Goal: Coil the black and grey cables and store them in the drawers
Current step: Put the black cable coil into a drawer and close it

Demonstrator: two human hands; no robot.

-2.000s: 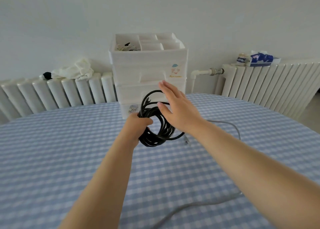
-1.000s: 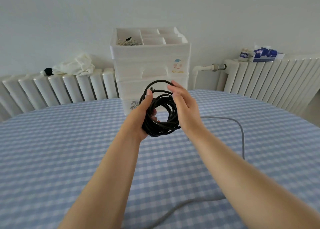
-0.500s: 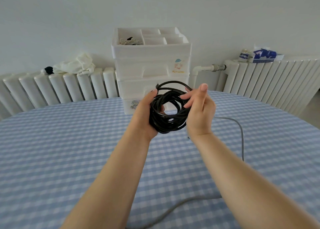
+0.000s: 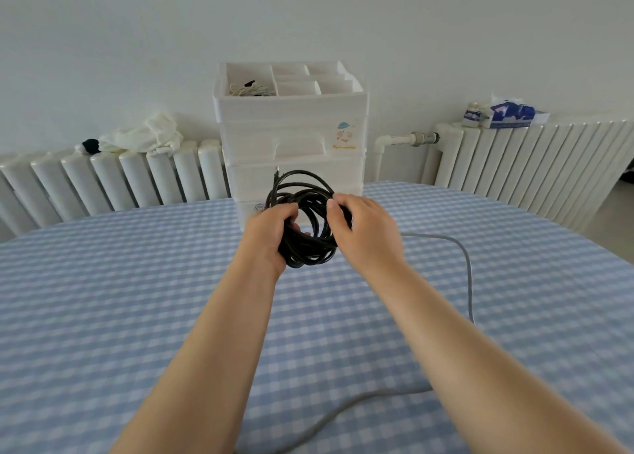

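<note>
- Above the blue checked tablecloth, the left hand and right hand are both closing around the coiled black cable, tidying loops.
- Next, judging by the white plastic drawer unit behind: opening a drawer, while the loose grey cable is waiting uncoiled.

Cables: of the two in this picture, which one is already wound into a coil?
The black cable, held in loops by the left hand and right hand. The grey cable lies loose across the checked tablecloth.
</note>
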